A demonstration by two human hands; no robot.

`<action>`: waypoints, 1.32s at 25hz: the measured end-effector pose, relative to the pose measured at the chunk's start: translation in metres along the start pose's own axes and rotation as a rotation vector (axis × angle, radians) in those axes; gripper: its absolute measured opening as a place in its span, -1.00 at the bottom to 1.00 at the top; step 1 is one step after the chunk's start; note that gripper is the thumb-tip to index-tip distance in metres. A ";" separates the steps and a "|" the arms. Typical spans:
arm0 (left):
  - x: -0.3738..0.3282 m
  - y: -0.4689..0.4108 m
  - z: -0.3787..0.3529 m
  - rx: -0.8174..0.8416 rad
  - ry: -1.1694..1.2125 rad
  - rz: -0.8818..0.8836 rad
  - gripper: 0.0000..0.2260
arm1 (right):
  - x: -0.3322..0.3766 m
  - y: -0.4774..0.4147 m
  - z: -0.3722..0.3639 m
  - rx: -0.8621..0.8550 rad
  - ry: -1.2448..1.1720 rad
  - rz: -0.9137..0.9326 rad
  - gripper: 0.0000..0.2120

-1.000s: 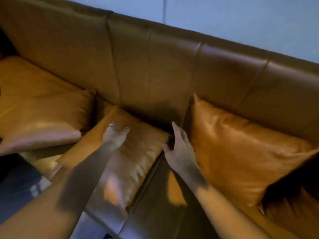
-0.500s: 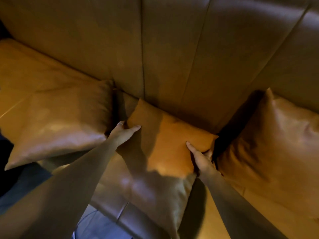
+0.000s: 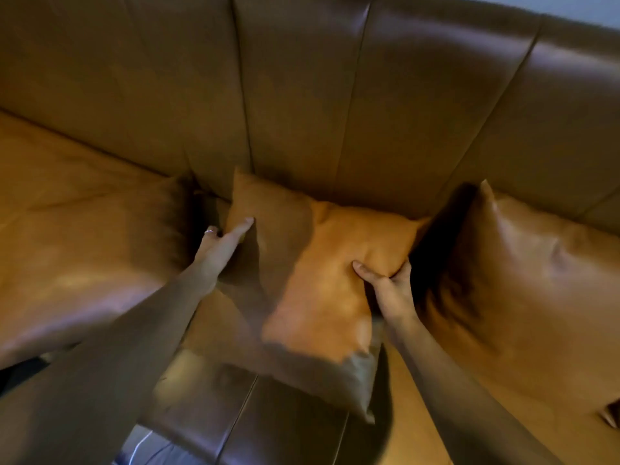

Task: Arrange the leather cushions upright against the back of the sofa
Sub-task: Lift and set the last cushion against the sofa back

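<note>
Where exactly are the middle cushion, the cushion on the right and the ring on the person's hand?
Middle cushion (image 3: pixel 322 263): head view, on its lit orange face between the hands.
Right cushion (image 3: pixel 523 280): head view, on its front face.
Ring (image 3: pixel 209 232): head view, on a finger of the left hand (image 3: pixel 219 245).

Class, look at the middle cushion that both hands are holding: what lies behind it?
Behind the middle cushion, held by the left hand and right hand, rises the sofa's panelled backrest. Where seat meets backrest is covered by the cushion.

Dim warm light, deep shadow right of the middle cushion (image 3: pixel 322 263), motion blur, wide-angle edge bending.
</note>
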State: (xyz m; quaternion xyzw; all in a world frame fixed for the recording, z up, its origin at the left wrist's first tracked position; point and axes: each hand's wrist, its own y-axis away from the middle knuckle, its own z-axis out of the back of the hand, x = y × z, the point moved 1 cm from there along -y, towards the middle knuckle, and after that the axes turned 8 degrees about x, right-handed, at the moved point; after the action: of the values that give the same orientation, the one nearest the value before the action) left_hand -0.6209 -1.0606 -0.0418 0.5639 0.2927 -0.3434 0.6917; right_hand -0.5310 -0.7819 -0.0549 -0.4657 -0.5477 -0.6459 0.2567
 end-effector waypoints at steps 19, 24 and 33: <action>-0.084 -0.025 -0.017 0.153 0.311 -0.051 -0.12 | 0.061 -0.041 -0.001 0.012 0.228 0.191 0.10; -0.082 -0.031 -0.024 0.151 0.360 -0.074 -0.17 | 0.061 -0.048 -0.006 -0.012 0.286 0.165 0.11; -0.091 0.012 0.004 0.062 0.045 -0.018 -0.42 | 0.085 -0.005 -0.015 -0.081 1.159 -0.223 -0.16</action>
State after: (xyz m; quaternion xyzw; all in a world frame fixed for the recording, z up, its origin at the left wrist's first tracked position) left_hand -0.6652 -1.0496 0.0377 0.5899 0.3026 -0.3458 0.6640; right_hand -0.5770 -0.7795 0.0186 0.0140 -0.3387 -0.8386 0.4264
